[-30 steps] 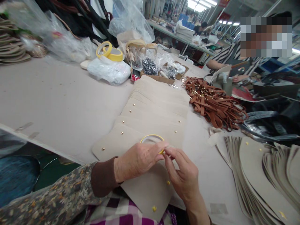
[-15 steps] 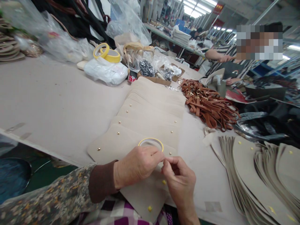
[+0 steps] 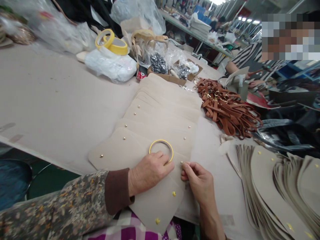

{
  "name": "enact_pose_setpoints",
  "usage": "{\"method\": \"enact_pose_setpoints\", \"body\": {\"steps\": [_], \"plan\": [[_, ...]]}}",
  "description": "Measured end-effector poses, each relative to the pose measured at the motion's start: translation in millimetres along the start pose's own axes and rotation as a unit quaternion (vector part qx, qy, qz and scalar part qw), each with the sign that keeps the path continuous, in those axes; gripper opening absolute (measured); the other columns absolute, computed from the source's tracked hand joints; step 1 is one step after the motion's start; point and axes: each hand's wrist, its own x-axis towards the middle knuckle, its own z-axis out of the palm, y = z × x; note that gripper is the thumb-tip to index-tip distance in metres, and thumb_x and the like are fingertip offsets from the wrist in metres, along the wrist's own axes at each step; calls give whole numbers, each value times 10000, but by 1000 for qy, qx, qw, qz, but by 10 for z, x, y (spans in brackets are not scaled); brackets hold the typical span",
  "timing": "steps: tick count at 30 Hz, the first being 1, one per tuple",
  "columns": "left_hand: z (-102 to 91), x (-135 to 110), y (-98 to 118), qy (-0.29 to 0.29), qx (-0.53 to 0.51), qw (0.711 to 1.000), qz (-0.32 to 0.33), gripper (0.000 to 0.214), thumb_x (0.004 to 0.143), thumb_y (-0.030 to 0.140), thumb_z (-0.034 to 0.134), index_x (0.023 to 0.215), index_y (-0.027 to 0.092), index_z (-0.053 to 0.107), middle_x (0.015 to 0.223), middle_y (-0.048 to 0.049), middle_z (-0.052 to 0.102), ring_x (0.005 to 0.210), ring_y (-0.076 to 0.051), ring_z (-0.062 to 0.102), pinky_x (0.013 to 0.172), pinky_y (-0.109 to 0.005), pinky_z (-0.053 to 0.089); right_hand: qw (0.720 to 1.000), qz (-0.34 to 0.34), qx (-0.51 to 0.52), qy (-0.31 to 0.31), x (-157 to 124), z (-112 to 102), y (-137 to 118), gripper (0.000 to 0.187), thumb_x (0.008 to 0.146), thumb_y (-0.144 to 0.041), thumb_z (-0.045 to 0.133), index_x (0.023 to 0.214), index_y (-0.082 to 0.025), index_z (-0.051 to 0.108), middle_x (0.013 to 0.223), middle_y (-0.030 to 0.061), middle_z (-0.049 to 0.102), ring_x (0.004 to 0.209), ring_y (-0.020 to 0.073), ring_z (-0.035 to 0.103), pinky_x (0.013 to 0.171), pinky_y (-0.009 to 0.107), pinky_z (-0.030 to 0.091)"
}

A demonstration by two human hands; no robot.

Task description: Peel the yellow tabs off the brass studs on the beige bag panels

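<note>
Plainly, in the head view, the left hand [image 3: 151, 171], at lower centre, is closed on the near rim of the tape roll [image 3: 161, 140], probably to keep it steady and its edge within the other hand's reach. The right hand [image 3: 198, 180], just right of it, has its fingertips pinched together beside a stud [image 3: 181, 162]; whether a scrap of tape is between them cannot be told. Below the left hand, a beige panel [image 3: 152, 203] with yellow tabs [image 3: 157, 221] hangs over the table edge, seemingly to lie close to the person. Up the middle of the frame, more panels [image 3: 162, 113] overlap in a fan, which leaves several studs exposed. Others [image 3: 265, 186] are stacked at lower right.

At upper centre, a cardboard box [image 3: 172, 79] holds clear bags, one with black pieces [image 3: 159, 63]. Left of it, a white bag [image 3: 110, 68] has two wider tape rolls [image 3: 118, 46] on top; its contents are hidden. Brown straps [image 3: 225, 110] lie heaped, uncontained, at right.
</note>
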Motion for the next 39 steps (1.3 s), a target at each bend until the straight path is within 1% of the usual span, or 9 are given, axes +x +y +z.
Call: {"method": "enact_pose_setpoints", "body": {"steps": [9, 12, 15, 18, 21, 24, 28, 33, 39], "plan": [[18, -32, -3, 1, -20, 1000, -1, 58, 933, 184, 480, 882, 177, 507, 853, -35, 520, 747, -205, 469, 643, -334, 457, 966, -125, -227, 23, 51, 58, -92, 309, 823, -473, 576, 749, -191, 679, 609, 17, 673, 481, 131, 581, 473, 218, 453], [16, -38, -1, 0, -26, 1000, -8, 73, 942, 187, 465, 885, 176, 509, 864, -40, 522, 759, -205, 468, 657, -336, 459, 962, -121, -245, 27, 56, 61, -73, 307, 834, -484, 566, 828, -197, 678, 599, 13, 675, 482, 142, 601, 472, 225, 458], [16, -39, -1, -3, -32, 999, -15, 79, 948, 185, 453, 900, 173, 514, 871, -44, 523, 776, -206, 469, 682, -337, 464, 968, -91, -220, 72, 16, 39, -7, 358, 811, -493, 613, 994, -186, 620, 550, -22, 648, 426, 143, 586, 433, 225, 454], [16, -39, -2, -4, -34, 999, -15, 70, 945, 189, 462, 899, 171, 513, 871, -44, 523, 778, -208, 465, 686, -338, 467, 975, -83, -191, 80, -50, -3, 71, 332, 827, -488, 606, 960, -184, 609, 593, -8, 670, 427, 136, 593, 429, 221, 470], [14, -38, -2, -4, -34, 999, -18, 57, 940, 183, 470, 900, 173, 510, 876, -43, 523, 781, -210, 463, 683, -339, 465, 958, -158, -235, 54, -89, -25, 114, 270, 875, -434, 555, 891, -189, 668, 672, 25, 699, 513, 140, 626, 528, 234, 507], [8, -36, -1, -4, -35, 999, -21, 46, 936, 180, 477, 909, 175, 514, 881, -44, 525, 779, -209, 463, 678, -338, 461, 926, -239, -285, 64, -74, 7, 103, 249, 902, -370, 521, 888, -192, 695, 785, 48, 725, 648, 156, 662, 645, 253, 513], [0, -27, -1, -5, -38, 999, -20, 75, 936, 171, 469, 883, 172, 521, 869, -45, 528, 765, -201, 465, 679, -332, 463, 910, -265, -308, 80, -5, 85, 41, 222, 908, -319, 509, 854, -193, 684, 799, 36, 720, 690, 149, 659, 678, 242, 486], [8, -27, -7, 22, -51, 998, -21, 117, 947, 171, 435, 887, 164, 535, 861, -45, 543, 768, -199, 480, 691, -330, 470, 915, -239, -321, 39, 28, 77, -41, 196, 894, -304, 510, 813, -205, 658, 735, 7, 679, 657, 141, 620, 654, 241, 448], [-53, -51, -29, 116, -143, 983, -20, 226, 970, 136, 349, 1042, 163, 561, 829, -35, 607, 782, -165, 568, 721, -292, 500, 935, -149, -303, -111, -107, -67, -131, 188, 888, -333, 540, 816, -218, 670, 645, -21, 657, 568, 133, 593, 541, 219, 433]]}}
